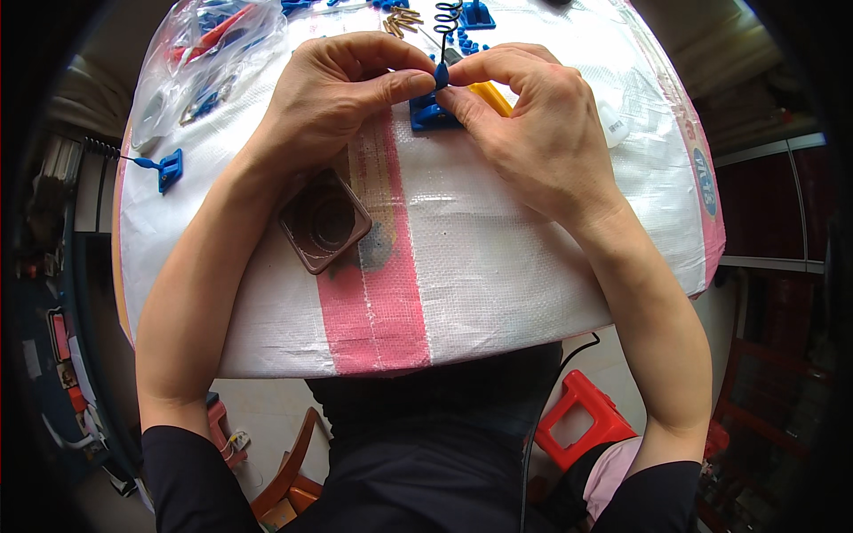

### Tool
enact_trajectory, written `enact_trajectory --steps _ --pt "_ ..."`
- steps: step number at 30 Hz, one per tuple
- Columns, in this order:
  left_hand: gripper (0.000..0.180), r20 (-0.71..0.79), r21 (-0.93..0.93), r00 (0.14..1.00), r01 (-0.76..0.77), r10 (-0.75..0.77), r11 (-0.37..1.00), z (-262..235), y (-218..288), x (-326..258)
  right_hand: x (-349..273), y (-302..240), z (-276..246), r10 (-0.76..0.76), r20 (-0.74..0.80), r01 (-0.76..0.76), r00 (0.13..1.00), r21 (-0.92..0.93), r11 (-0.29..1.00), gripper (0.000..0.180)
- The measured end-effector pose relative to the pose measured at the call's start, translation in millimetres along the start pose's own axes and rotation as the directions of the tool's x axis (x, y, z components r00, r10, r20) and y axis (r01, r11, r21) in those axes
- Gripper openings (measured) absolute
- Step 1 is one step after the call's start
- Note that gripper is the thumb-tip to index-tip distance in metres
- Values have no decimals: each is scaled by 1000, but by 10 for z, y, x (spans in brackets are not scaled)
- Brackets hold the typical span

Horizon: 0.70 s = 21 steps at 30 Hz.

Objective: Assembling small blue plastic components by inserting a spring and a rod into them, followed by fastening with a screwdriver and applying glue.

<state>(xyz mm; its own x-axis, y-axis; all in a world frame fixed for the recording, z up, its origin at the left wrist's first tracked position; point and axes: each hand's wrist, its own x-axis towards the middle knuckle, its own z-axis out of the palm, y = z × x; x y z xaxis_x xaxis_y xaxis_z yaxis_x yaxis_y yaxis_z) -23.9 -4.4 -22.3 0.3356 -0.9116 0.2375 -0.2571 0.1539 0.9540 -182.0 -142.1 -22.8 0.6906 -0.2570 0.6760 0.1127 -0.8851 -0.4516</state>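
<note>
Black coil [447, 18] cut off above — blue base [434, 118] partly behind right hand [544, 120]

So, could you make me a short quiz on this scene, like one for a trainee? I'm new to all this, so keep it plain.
1. True or false: the brown square container is closer to the left forearm than to the right forearm.
2. What colour is the coil on the blue fitting that the left hand and right hand are pinching? a) red b) black c) gold
3. On which side of the covered table does a second coil-tipped blue fitting lie?

Key: 1. True. 2. b. 3. The left, near the edge.
</note>
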Motion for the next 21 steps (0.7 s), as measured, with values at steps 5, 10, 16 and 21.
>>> enact_trajectory --steps 5,10,16,21 --pt "20 -2 10 1000 4 -4 1000 -3 -5 -8 0 -1 12 -13 5 13 1000 -10 1000 17" --pt "20 0 15 1000 1 -1 1000 -5 -3 1 0 -3 7 -4 17 4 1000 -10 1000 16" --pt "20 6 13 1000 7 -7 1000 -10 -20 5 -13 -1 16 8 26 -8 1000 -14 1000 15" --pt "20 4 -21 1000 11 -11 1000 -4 -28 -4 1 -55 -36 50 133 -39 990 -86 996 16"
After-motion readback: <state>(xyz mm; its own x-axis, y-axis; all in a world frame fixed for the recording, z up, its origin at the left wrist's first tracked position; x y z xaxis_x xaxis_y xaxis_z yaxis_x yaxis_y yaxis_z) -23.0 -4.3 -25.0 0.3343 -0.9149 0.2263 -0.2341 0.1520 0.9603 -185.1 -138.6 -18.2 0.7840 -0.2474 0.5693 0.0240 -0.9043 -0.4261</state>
